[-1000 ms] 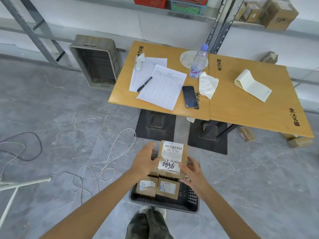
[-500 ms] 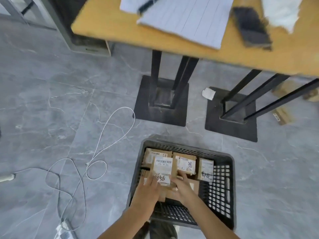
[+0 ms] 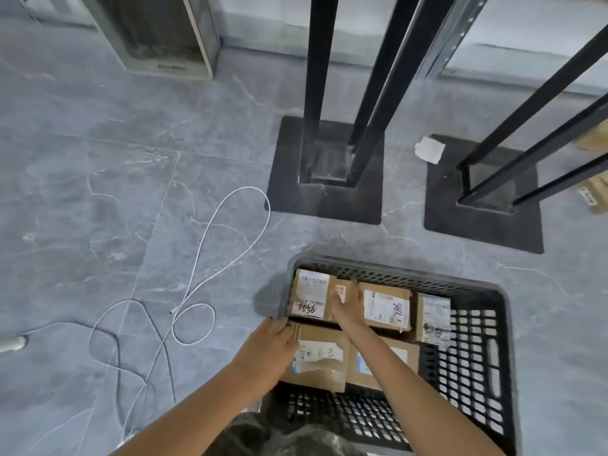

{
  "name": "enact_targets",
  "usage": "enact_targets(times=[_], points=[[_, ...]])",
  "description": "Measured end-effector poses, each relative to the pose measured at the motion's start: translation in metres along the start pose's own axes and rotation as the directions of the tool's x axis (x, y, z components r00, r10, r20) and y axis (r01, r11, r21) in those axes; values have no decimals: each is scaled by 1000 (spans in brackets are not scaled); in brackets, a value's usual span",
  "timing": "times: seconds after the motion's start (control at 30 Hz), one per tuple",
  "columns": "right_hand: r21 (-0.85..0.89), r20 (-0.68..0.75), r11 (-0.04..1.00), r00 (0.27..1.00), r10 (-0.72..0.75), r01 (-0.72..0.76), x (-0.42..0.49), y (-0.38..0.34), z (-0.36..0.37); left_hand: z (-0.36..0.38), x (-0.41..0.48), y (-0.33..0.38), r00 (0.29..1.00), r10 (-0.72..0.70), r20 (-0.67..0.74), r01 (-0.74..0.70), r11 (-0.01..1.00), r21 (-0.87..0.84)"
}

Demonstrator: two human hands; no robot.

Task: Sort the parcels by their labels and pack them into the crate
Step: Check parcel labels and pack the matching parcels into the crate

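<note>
Grey marbled floor [image 3: 98, 192] carries a looped white cable [image 3: 230, 245] left of the black crate [image 3: 394, 268], with two table bases [image 3: 325, 199] and a paper scrap [image 3: 429, 149] beyond it. Five labelled parcels [image 3: 385, 307] fill the crate's left and far parts. The right hand [image 3: 345, 307] rests flat, fingers straight, on the far-left parcel [image 3: 309, 297]; the left hand [image 3: 273, 340] touches that parcel's near edge, but whether it grips I cannot tell.

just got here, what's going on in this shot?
A person leans over a dark plastic crate on the floor, packing labelled cardboard parcels. Both hands are at the far-left parcel. The left hand is at its near edge and the right hand lies flat against its right side, apparently seating it in the corner. Four more parcels lie in the crate, and its right part is bare mesh.
</note>
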State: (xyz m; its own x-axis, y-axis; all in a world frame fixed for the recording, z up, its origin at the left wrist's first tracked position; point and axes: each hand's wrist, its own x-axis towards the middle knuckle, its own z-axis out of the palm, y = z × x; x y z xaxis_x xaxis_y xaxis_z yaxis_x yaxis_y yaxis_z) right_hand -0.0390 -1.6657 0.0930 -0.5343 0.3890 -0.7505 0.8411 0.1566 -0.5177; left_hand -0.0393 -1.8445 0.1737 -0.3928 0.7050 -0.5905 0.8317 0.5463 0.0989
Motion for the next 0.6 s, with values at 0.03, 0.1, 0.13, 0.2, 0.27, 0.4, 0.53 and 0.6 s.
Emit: enact_targets(times=[0.03,0.1,0.13,0.2,0.27,0.4,0.53,0.6], points=[[-13,-5,999,999,-53,53,-18,-15,-17,-23,-9,-2,1000,-27,-11,27,1000,-2],[-11,-11,990,990,-142,142,-60,-49,-55,-79,-26,-5,995,-90,-53,88,995,-36],[-21,-9,983,983,-181,181,-83,-69,-76,-111,-36,-6,989,-120,-81,116,991,-63],[-41,3,968,968,-249,249,-132,-113,-120,-184,-57,-6,976,-152,-154,138,986,-95],[-27,-7,951,951,-309,308,-184,-160,-164,-259,-80,-3,960,-148,-238,123,985,-119],[-42,-146,909,897,-416,415,-287,-257,-254,-410,-128,3,883,-151,-445,76,980,-183],[-9,-278,834,799,-533,552,-382,-329,-345,-543,-170,15,743,-148,-653,1,975,-221],[-2,-374,794,736,-565,608,-422,-345,-389,-598,-185,29,669,-144,-729,-41,972,-230]])
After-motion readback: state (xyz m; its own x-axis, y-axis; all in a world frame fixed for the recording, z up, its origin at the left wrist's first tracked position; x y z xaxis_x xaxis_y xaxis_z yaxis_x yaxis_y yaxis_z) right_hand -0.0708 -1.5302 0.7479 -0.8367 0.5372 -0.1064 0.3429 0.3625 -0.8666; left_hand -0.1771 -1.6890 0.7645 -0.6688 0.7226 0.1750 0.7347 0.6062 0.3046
